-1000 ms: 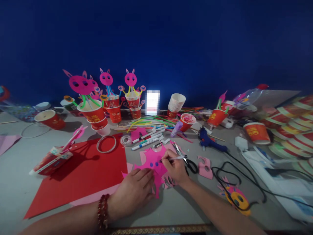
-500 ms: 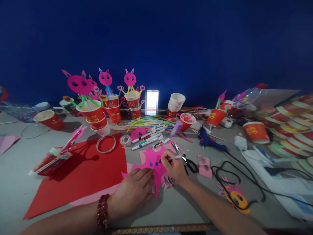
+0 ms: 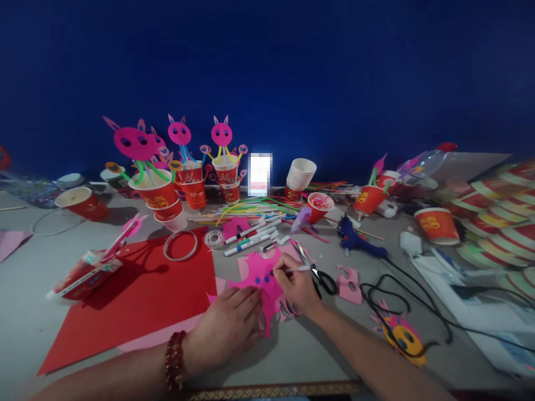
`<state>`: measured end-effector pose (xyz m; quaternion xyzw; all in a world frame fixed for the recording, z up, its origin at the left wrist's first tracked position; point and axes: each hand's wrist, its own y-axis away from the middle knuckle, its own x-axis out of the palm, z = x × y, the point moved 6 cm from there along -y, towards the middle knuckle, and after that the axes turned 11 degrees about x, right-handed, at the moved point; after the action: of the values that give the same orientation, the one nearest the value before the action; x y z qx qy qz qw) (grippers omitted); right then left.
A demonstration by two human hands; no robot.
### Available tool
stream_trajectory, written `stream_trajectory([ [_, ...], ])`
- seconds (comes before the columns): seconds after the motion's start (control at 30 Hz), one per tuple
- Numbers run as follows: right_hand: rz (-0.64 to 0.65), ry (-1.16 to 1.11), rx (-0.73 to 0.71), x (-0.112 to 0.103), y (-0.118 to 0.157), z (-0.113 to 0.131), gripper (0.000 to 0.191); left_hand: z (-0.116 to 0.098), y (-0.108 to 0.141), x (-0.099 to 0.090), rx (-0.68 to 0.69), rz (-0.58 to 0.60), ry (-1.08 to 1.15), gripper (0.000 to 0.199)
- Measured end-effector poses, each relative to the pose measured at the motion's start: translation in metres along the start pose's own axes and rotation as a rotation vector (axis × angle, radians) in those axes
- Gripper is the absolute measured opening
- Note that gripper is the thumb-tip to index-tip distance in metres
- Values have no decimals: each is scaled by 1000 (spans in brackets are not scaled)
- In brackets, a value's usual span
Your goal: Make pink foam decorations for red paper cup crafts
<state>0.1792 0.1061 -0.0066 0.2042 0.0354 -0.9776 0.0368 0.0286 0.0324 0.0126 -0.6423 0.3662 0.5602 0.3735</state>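
The pen (image 3: 300,269) in my right grip (image 3: 299,288) has shifted slightly; its rear end now projects less toward the right.

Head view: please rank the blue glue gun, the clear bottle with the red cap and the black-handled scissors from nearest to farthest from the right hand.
From the right hand:
1. Black-handled scissors, close by on its right.
2. Blue glue gun, farther right and toward the back.
3. Clear bottle, well to the right, near the back wall.
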Motion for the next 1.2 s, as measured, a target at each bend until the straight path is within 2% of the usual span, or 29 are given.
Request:
stream_trajectory([
  [0.4,-62,-170,62,-6,1,-4,13,1,1,-1,-4,-43,-9,36],
  [0.53,-96,-233,44,-10,3,-1,11,0,1,-1,-9,-12,-13,38],
  [0.7,-132,-150,-70,-21,7,15,8,-3,3,0,-22,-23,-28,42],
  [0.8,-135,-114,-86,-31,7,25,10,-5,2,1,-3,-9,-41,41],
  [1.0,-10,42,-89,-47,13,46,14,-4,0,-3,-33,-24,-6,36],
  [1.1,-11,110,-95,-57,26,44,10,-3,1,-5,-43,-65,51,29],
  [1.2,-48,218,-87,-67,42,32,8,-2,4,-7,-58,-138,101,26],
])
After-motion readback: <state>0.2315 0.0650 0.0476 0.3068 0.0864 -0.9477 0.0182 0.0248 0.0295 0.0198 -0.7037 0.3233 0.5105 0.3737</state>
